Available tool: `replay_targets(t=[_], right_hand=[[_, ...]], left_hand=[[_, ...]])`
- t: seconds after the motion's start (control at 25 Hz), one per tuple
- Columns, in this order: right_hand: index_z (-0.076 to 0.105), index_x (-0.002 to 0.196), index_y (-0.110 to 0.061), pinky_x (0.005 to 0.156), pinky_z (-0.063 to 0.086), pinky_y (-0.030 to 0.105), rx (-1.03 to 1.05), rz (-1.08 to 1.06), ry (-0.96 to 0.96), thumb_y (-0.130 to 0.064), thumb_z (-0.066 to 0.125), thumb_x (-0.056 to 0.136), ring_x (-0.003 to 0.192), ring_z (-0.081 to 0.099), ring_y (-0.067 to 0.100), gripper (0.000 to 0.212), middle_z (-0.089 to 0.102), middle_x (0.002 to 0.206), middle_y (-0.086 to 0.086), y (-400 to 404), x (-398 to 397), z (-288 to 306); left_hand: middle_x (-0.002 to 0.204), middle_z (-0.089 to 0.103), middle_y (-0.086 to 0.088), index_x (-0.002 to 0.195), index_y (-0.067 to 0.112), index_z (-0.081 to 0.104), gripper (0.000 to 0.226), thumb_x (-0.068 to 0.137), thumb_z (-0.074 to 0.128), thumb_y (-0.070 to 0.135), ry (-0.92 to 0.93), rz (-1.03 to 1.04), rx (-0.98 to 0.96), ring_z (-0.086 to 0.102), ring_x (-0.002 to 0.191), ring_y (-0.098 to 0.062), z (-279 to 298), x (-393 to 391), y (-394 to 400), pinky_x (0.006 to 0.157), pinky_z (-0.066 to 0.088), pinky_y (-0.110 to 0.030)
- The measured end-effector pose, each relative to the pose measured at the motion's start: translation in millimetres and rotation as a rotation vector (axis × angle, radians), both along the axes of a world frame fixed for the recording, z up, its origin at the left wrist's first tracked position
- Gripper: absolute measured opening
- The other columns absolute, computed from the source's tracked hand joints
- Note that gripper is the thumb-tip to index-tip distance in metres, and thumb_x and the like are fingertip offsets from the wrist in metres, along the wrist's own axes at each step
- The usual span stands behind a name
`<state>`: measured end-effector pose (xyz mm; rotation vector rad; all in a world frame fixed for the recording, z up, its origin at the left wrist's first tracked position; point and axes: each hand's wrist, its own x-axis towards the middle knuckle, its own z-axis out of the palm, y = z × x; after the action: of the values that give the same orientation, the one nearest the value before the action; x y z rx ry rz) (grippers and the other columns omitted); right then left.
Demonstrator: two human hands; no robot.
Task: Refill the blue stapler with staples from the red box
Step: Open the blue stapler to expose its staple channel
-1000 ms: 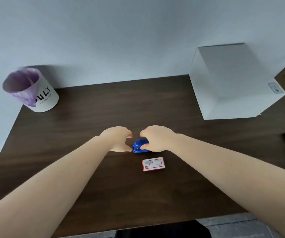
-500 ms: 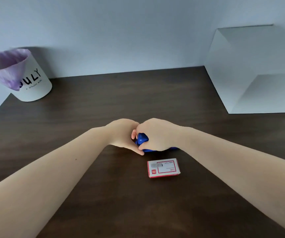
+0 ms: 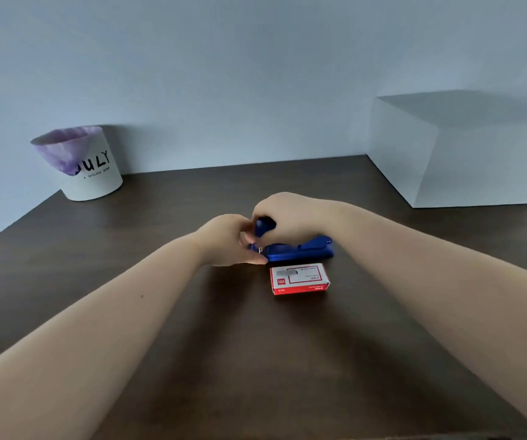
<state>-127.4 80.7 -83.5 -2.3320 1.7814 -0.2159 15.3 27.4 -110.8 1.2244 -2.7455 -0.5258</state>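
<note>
The blue stapler [image 3: 300, 251] lies on the dark wooden table [image 3: 192, 344] near its middle, with its hinge end to the right. My right hand [image 3: 290, 217] grips the front of the stapler's top arm, which is lifted up off the base. My left hand [image 3: 230, 241] pinches the front end of the base and holds it against the table. The red box [image 3: 299, 278] of staples lies shut and flat just in front of the stapler, touched by neither hand.
A white cup marked "JULY" with a purple liner [image 3: 79, 163] stands at the back left near the wall. A large white box [image 3: 459, 147] stands at the back right. The table's left edge runs diagonally at the far left.
My right hand has lifted the stapler's top arm, so the stapler now shows open along its length. The camera has tilted up and moved closer.
</note>
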Motion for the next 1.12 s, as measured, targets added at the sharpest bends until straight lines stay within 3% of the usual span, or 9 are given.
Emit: replay_targets(t=[0.08, 0.2, 0.4, 0.56, 0.68, 0.8, 0.88, 0.96, 1.12], right_hand=[[0.062, 0.099, -0.019, 0.066, 0.037, 0.022, -0.067, -0.039, -0.204, -0.032, 0.064, 0.085, 0.079, 0.053, 0.006, 0.019, 0.059, 0.092, -0.008, 14, -9, 5], [0.063, 0.097, -0.022, 0.072, 0.042, 0.019, -0.147, -0.112, -0.446, -0.036, 0.065, 0.085, 0.082, 0.058, 0.005, 0.019, 0.064, 0.092, -0.009, 30, -27, 10], [0.064, 0.096, -0.02, 0.094, 0.051, 0.038, -0.132, -0.151, -0.675, -0.033, 0.067, 0.084, 0.102, 0.065, 0.021, 0.018, 0.071, 0.102, 0.005, 35, -44, 9], [0.065, 0.097, -0.019, 0.091, 0.054, 0.036, -0.187, -0.156, -0.689, -0.032, 0.063, 0.086, 0.103, 0.064, 0.02, 0.017, 0.07, 0.107, 0.005, 46, -62, 7], [0.069, 0.088, -0.02, 0.082, 0.048, 0.029, -0.236, -0.265, -0.641, -0.029, 0.067, 0.084, 0.09, 0.063, 0.018, 0.01, 0.07, 0.096, 0.005, 70, -111, 0], [0.069, 0.085, -0.019, 0.069, 0.039, 0.027, -0.108, -0.379, -0.479, -0.033, 0.072, 0.078, 0.071, 0.054, 0.012, 0.016, 0.063, 0.075, 0.001, 90, -144, -23], [0.069, 0.087, -0.022, 0.066, 0.039, 0.021, -0.017, -0.415, -0.433, -0.032, 0.076, 0.076, 0.062, 0.05, 0.002, 0.017, 0.061, 0.074, -0.006, 88, -141, -37], [0.068, 0.091, -0.026, 0.071, 0.042, 0.02, -0.01, -0.415, -0.391, -0.034, 0.077, 0.075, 0.066, 0.053, 0.0, 0.019, 0.062, 0.081, -0.008, 79, -135, -43], [0.068, 0.098, -0.024, 0.087, 0.047, 0.031, -0.01, -0.378, -0.327, -0.035, 0.075, 0.077, 0.087, 0.059, 0.018, 0.025, 0.065, 0.095, -0.001, 71, -127, -43]], left_hand=[[0.096, 0.059, 0.005, 0.107, 0.016, 0.064, 0.043, 0.072, 0.075, 0.039, -0.036, 0.02, -0.007, 0.056, 0.093, -0.017, 1, 3, 4, 0.082, 0.042, -0.026], [0.098, 0.053, 0.009, 0.105, 0.02, 0.063, 0.043, 0.072, 0.073, 0.047, -0.119, 0.0, -0.041, 0.053, 0.095, -0.015, 3, 8, 4, 0.091, 0.047, -0.033], [0.103, 0.052, 0.012, 0.097, 0.029, 0.06, 0.037, 0.071, 0.071, 0.052, -0.133, 0.006, -0.04, 0.052, 0.103, -0.015, 0, 9, 0, 0.097, 0.047, -0.04], [0.1, 0.056, 0.013, 0.089, 0.033, 0.055, 0.029, 0.071, 0.07, 0.05, -0.136, -0.009, -0.035, 0.055, 0.106, -0.017, 0, 11, 0, 0.097, 0.048, -0.042], [0.099, 0.059, 0.011, 0.093, 0.029, 0.059, 0.03, 0.073, 0.07, 0.047, -0.113, -0.004, -0.018, 0.057, 0.103, -0.018, -1, 11, 0, 0.095, 0.048, -0.04], [0.097, 0.061, 0.009, 0.086, 0.029, 0.057, 0.027, 0.072, 0.071, 0.047, -0.127, -0.004, -0.007, 0.058, 0.099, -0.018, 1, 12, -2, 0.093, 0.049, -0.038], [0.097, 0.062, 0.009, 0.087, 0.026, 0.059, 0.028, 0.072, 0.072, 0.046, -0.161, 0.005, -0.013, 0.059, 0.094, -0.017, 5, 13, -3, 0.089, 0.05, -0.034], [0.098, 0.064, 0.006, 0.091, 0.02, 0.062, 0.033, 0.072, 0.074, 0.044, -0.189, 0.027, -0.006, 0.06, 0.086, -0.017, 9, 17, -4, 0.08, 0.05, -0.03], [0.106, 0.067, -0.001, 0.091, 0.016, 0.062, 0.033, 0.073, 0.075, 0.039, -0.193, 0.068, 0.061, 0.059, 0.06, -0.015, 11, 24, -4, 0.056, 0.05, -0.023]])
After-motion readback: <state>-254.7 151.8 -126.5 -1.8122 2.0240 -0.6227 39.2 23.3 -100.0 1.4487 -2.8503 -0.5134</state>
